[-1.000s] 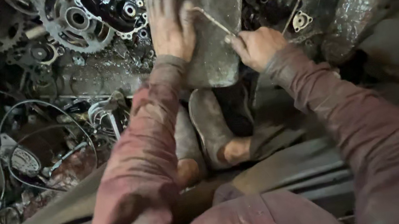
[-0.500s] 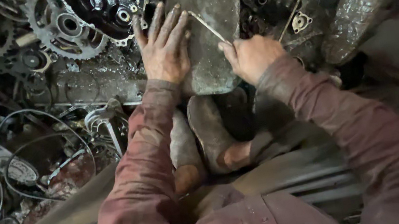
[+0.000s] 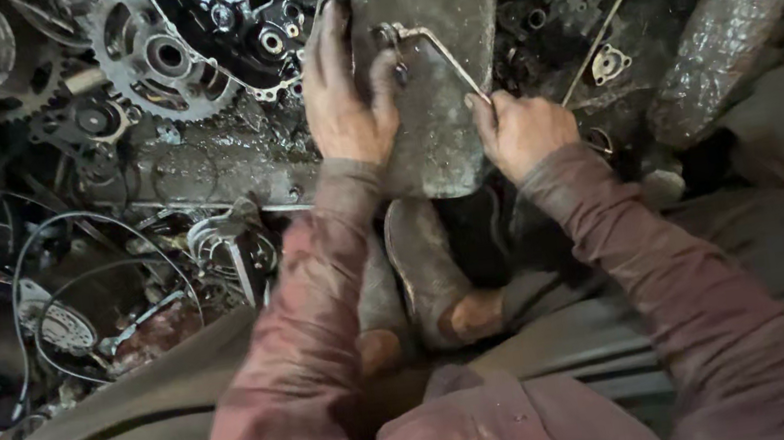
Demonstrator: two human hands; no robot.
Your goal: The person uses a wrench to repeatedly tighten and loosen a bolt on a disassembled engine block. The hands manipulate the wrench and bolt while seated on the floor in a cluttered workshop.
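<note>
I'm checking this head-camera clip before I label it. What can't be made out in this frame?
- Head view: the grimy grey metal casing runs off the top edge.
- The working end of the thin bent metal rod tool is too small and dirty to identify.
- The right hand covers the rod's handle end.
- The left hand hides the casing surface beneath it.
- The toothed sprocket is cut off at the top edge.

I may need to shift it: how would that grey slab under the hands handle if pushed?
The grey slab looks thick and stone-like, so probably heavy and stiff. Its greasy sheen suggests a slippery surface. Lying flat, it should slide, not roll.
</note>
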